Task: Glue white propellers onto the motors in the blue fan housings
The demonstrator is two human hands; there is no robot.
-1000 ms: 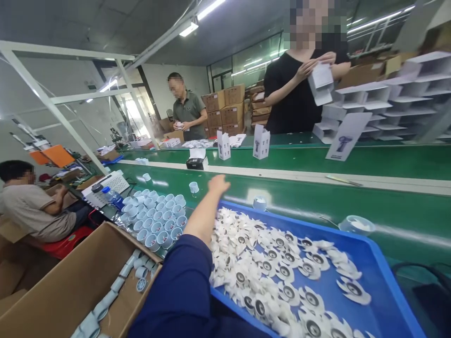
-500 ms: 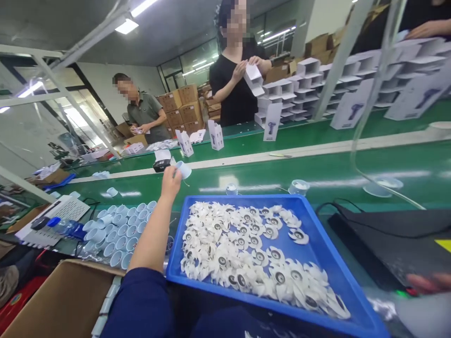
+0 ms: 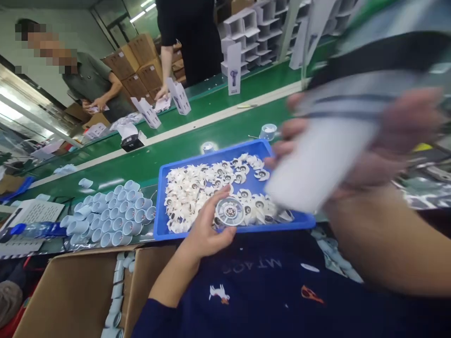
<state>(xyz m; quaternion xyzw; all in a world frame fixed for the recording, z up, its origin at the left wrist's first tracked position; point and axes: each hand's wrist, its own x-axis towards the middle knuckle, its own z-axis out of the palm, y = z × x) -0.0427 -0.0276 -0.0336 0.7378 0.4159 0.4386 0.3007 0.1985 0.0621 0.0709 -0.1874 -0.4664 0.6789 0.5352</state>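
A long green conveyor belt runs across the room, with stacked brown shipping cartons and a rack of white folded boxes beyond it. On the far side, a co-worker in an olive shirt handles paper at the belt, and another co-worker in black stands with one hand on the belt among white printed boxes.

On the near side, an open cardboard carton holds pale blue cups. More pale blue cups lie in a close cluster on their sides, just left of a blue plastic tray heaped with white fan-bladed parts.

The person at the tray wears a navy printed top. Their left hand grips a round spoked disc by its rim, holding it over the near part of the tray. Their right hand, close to the camera and blurred, wraps around a white cylinder, fingers curled along its side.
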